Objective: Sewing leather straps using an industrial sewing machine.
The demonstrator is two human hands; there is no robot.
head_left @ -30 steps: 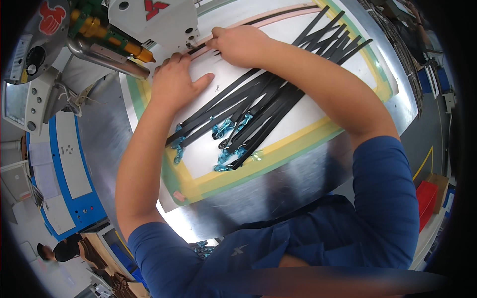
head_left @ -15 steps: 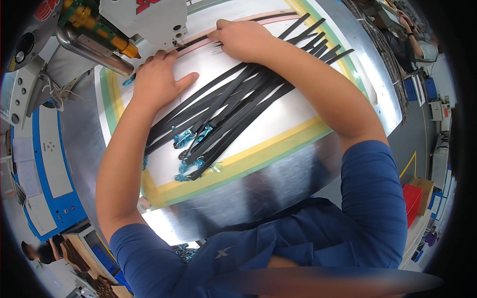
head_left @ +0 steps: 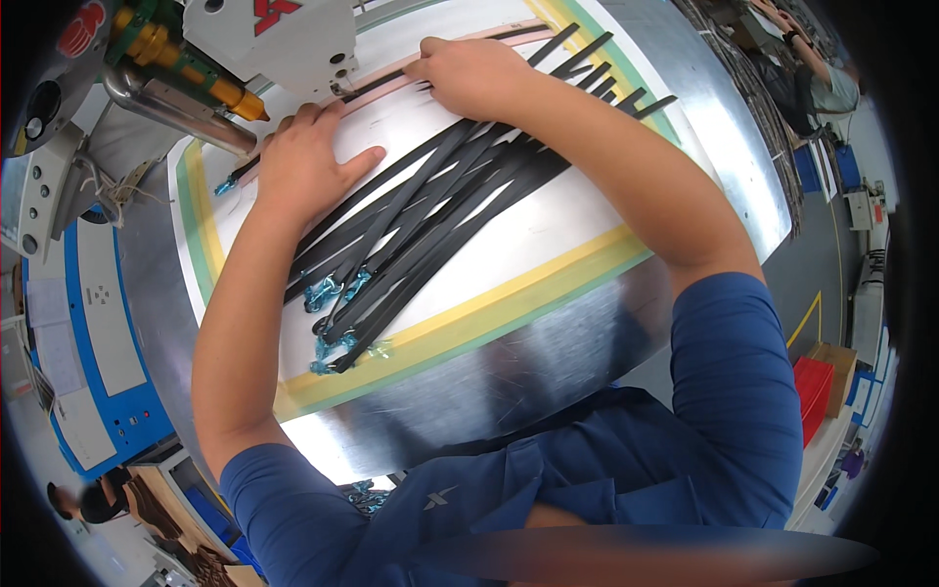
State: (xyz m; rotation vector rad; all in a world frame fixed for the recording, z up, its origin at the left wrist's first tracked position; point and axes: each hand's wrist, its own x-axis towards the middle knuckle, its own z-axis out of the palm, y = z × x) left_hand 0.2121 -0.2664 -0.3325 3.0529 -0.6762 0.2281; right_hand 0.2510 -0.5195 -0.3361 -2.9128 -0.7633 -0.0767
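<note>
Metal table (head_left: 734, 186), bearing tape-edged white board (head_left: 577, 210). Black strap (head_left: 381, 80) laid along its far side, covered by left hand (head_left: 305, 161), thumb spread; right hand (head_left: 474, 78) curled there, grip unclear. Red box (head_left: 810, 391) placed rightward.

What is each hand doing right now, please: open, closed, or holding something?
Left hand: open, thumb spread, fingers over the black strap.
Right hand: fingers bent at that strap; pinching or pressing cannot be told.

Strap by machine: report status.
Left hand spread over pink-edged black strap, right hand at it. White machine head near left hand. Loose straps piled nearer body.
</note>
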